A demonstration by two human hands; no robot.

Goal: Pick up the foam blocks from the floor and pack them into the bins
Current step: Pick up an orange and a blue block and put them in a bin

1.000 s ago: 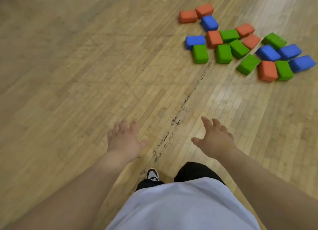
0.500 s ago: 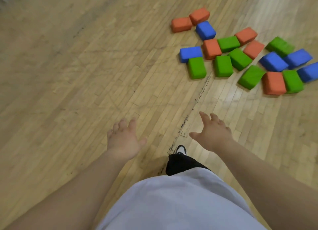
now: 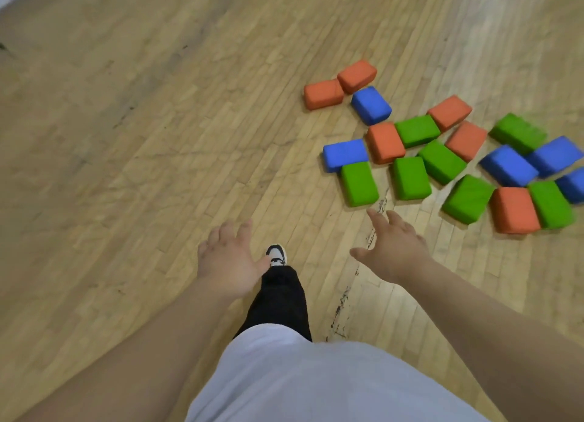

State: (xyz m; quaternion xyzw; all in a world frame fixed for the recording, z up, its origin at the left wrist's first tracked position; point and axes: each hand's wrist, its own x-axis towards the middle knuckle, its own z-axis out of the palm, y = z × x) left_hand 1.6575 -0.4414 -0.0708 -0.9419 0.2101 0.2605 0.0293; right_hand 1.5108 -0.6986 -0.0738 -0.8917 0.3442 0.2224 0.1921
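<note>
Several foam blocks lie in a loose cluster on the wooden floor at the upper right, in orange, blue and green. Nearest to me are a green block (image 3: 359,184), a second green block (image 3: 410,177) and a blue block (image 3: 344,154). An orange block (image 3: 513,210) lies at the right edge of the group. My right hand (image 3: 392,248) is stretched forward with fingers spread, empty, just short of the nearest green blocks. My left hand (image 3: 227,257) is also held out, fingers relaxed and empty, well left of the cluster. No bin is in view.
Bare wooden floor (image 3: 142,137) stretches to the left and far side. A dark scuff line (image 3: 343,301) runs along the boards under my right arm. My own leg and black-and-white shoe (image 3: 277,255) step forward between my hands.
The block cluster has come closer and lower in view as I step forward. My foot has swung ahead between my hands. Both hands stay outstretched and empty.
</note>
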